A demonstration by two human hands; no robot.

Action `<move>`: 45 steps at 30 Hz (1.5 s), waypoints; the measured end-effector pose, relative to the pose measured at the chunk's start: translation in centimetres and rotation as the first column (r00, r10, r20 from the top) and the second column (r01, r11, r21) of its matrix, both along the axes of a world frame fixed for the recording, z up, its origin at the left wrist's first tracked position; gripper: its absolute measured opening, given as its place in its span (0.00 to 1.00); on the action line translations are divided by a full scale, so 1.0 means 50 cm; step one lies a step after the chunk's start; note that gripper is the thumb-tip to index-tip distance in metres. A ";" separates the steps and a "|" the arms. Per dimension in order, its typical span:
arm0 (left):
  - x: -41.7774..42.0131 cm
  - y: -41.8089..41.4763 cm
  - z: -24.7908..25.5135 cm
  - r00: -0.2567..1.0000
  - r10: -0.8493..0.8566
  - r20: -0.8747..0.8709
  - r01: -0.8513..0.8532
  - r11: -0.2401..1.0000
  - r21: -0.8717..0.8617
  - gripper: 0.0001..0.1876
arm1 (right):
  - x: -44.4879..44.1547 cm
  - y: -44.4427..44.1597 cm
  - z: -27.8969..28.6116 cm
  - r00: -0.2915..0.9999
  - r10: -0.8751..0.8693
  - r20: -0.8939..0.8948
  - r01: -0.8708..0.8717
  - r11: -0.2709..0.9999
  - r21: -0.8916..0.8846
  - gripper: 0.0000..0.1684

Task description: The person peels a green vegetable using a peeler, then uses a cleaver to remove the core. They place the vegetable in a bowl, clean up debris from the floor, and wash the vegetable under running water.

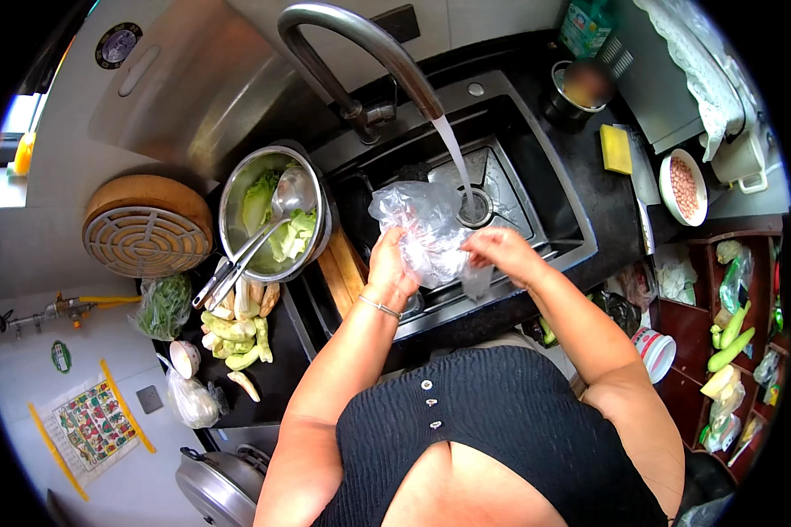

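A crumpled clear plastic bag (428,230) is gripped in my left hand (392,263) above the front of the black sink (560,217). Something pale shows through the plastic, but I cannot tell what it is. My right hand (504,253) pinches the bag's right side, its fingers slightly blurred, and a loose flap of plastic hangs below them. Behind the bag, water (458,151) runs from the curved metal faucet (369,33) down to the drain (476,207). A wooden board (343,267) lies across the sink's left part, beside my left hand.
Left of the sink stands a metal pot (227,197) with lettuce leaves, a ladle (296,191) and another utensil. Peeled vegetable pieces (237,339) lie before it. On the right are a yellow sponge (615,149), a knife (644,227) and a bowl of peanuts (683,188).
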State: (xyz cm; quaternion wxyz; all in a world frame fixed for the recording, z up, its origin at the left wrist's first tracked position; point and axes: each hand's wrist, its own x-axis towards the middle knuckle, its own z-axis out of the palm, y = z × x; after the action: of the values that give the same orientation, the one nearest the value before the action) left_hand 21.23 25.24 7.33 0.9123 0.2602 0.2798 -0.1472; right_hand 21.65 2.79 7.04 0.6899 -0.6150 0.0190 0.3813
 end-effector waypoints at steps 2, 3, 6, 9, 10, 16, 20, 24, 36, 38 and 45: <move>0.001 -0.009 0.029 0.997 -0.054 0.055 0.059 0.993 -0.099 0.17 | 0.007 -0.013 -0.042 0.972 -0.226 -0.067 0.216 0.967 -0.137 0.24; -0.001 -0.012 0.042 0.994 -0.075 0.083 0.086 0.986 -0.146 0.17 | 0.009 -0.007 -0.049 0.941 -0.329 -0.083 0.305 0.926 -0.222 0.26; 0.006 -0.024 0.066 0.981 -0.137 0.137 0.173 0.939 -0.298 0.21 | 0.031 0.016 -0.121 0.826 -0.361 -0.434 0.359 0.929 -0.089 0.36; 0.003 -0.025 0.098 0.971 -0.185 0.154 0.238 0.837 -0.492 0.25 | 0.028 0.036 -0.105 0.802 -0.228 -0.552 0.435 0.857 0.278 0.39; 0.003 -0.021 0.086 0.966 -0.199 0.167 0.256 0.831 -0.494 0.28 | 0.029 0.043 -0.078 0.787 -0.226 -0.574 0.460 0.835 0.303 0.38; -0.018 0.004 0.000 0.983 -0.182 -0.010 0.182 0.973 0.139 0.26 | 0.116 -0.017 -0.078 0.847 -0.353 -0.398 0.508 0.757 0.411 0.16; -0.034 0.035 -0.051 0.988 -0.110 -0.107 0.141 0.370 0.918 0.34 | 0.137 -0.055 0.010 0.833 -0.535 -0.138 0.546 0.757 0.360 0.15; -0.032 0.015 0.006 0.989 -0.144 0.045 0.036 0.516 0.856 0.35 | 0.130 -0.053 0.026 0.923 -0.382 0.030 0.338 0.848 0.409 0.14; -0.018 -0.072 -0.119 0.905 -0.350 -0.241 0.351 0.296 0.889 0.36 | 0.055 -0.027 0.132 0.979 -0.172 0.109 0.093 0.854 0.511 0.10; -0.021 -0.084 -0.050 0.812 -0.400 -0.425 0.560 0.331 0.759 0.39 | 0.045 -0.036 0.156 0.973 -0.222 0.062 0.154 0.827 0.541 0.09; -0.074 -0.080 -0.225 0.375 -0.803 -0.463 0.752 -0.028 0.658 0.28 | 0.024 -0.051 0.215 0.952 -0.233 0.199 0.074 0.806 0.588 0.10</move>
State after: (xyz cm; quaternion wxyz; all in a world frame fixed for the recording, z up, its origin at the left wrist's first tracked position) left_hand 17.52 21.23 -3.91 0.4442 0.7519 0.0901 -0.4787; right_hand 22.85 0.22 17.80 0.8678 -0.4200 -0.1375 0.2270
